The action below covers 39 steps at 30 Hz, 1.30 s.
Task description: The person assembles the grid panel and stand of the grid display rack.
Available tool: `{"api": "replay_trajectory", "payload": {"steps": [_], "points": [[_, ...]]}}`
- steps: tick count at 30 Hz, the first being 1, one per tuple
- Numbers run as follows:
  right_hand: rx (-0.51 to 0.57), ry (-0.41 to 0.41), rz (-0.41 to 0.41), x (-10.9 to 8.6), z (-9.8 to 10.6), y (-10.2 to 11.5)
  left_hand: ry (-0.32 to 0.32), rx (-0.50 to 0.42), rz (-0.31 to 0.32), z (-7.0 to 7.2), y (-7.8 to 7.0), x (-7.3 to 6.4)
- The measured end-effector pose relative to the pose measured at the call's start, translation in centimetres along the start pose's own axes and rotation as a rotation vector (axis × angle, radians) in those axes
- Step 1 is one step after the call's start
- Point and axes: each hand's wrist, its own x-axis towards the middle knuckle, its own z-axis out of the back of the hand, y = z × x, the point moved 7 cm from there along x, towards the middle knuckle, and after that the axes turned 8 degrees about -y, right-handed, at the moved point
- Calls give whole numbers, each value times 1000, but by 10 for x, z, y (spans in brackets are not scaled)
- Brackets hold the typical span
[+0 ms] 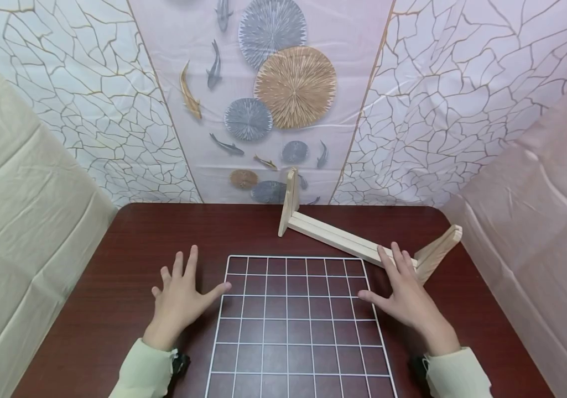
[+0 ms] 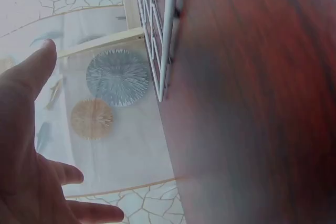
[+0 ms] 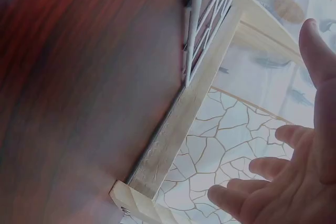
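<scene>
A white wire grid panel lies flat on the dark red-brown table, its near end cut off by the head view. My left hand hovers at the panel's left side with fingers spread, the thumb tip overlapping its left edge. On the other side my right hand is also spread, with its thumb over the right edge. Its fingertips overlap the long bar of a pale wooden stand in the head view. That stand has one upright at each end and sits slantwise behind the panel's far right corner. Neither hand holds anything.
The table ends at a patterned cloth backdrop with fish and round motifs. Cream cloth walls stand close on the left and right. The stand's right upright leans outward near the table's right side.
</scene>
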Motion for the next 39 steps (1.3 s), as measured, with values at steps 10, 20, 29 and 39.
{"api": "replay_trajectory", "payload": {"steps": [10, 20, 29, 39], "points": [[-11, -66, -17, -5, 10, 1, -8, -25, 34, 5, -8, -15], [-43, -75, -106, -15, 13, 0, 22, -48, 68, 0, -17, -27], [-35, 4, -162, -21, 9, 12, 116, -37, 101, -12, -26, -37], [-49, 34, -182, -26, 3, 11, 102, -54, 122, -14, -31, -41]]}}
